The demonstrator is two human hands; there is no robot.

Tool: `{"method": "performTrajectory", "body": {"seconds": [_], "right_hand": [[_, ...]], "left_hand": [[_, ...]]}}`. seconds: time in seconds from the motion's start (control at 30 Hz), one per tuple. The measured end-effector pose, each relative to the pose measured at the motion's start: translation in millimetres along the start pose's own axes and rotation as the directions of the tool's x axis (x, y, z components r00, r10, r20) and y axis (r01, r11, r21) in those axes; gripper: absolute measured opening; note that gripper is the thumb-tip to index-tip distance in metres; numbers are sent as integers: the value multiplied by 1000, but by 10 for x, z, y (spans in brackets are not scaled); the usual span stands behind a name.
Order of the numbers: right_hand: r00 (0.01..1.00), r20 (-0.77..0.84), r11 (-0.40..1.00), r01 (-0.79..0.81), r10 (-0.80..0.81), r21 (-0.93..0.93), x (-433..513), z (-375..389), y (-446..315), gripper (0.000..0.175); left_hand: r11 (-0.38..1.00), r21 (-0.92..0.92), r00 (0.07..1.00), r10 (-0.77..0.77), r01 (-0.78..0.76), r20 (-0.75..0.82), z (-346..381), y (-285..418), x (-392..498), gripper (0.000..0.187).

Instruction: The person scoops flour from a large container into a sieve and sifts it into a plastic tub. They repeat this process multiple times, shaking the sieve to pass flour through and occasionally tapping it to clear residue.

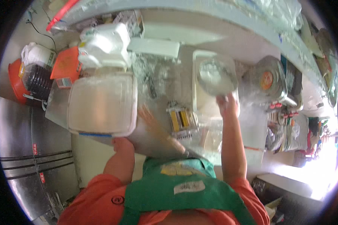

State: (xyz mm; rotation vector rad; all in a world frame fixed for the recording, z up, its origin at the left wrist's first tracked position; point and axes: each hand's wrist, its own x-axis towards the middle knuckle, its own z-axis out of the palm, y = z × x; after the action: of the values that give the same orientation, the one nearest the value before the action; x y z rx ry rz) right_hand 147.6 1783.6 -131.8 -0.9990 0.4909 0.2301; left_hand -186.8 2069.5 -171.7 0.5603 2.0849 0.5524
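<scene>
My right hand grips the near edge of a round, pale vessel, blurred, either a bowl or a sieve. The vessel is over a white rectangular tub and covers much of its opening. Pale contents show in the tub's near part. At the counter's front edge, my left hand is by the near side of a large plastic bin with a translucent lid. Most of that hand's fingers are hidden, so its hold is unclear. Between the hands, a wooden-handled brush lies slantwise.
Beside the brush stands a small device with yellow parts. A dark-handled tool lies farther back. White plastic-wrapped equipment and an orange box stand left; a large metal canister stands right. A shelf overhangs the back.
</scene>
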Motion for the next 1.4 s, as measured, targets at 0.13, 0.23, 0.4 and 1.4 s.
{"method": "performTrajectory", "body": {"seconds": [0.13,0.23,0.4,1.4], "right_hand": [[994,108,995,15,-4,-96,16,-32,2,41],[986,162,982,-5,36,-188,45,-113,11,40],[991,113,987,81,-65,-141,104,-87,32,33],[990,123,985,89,-71,-149,83,-188,55,31]], "left_hand": [[994,107,1000,-12,13,-7,106,83,229,63],[983,167,997,-74,76,-18,264,117,501,64],[946,302,992,108,-122,61,287,-15,359,61],[706,601,926,305,-375,221,352,151,500,67]]}}
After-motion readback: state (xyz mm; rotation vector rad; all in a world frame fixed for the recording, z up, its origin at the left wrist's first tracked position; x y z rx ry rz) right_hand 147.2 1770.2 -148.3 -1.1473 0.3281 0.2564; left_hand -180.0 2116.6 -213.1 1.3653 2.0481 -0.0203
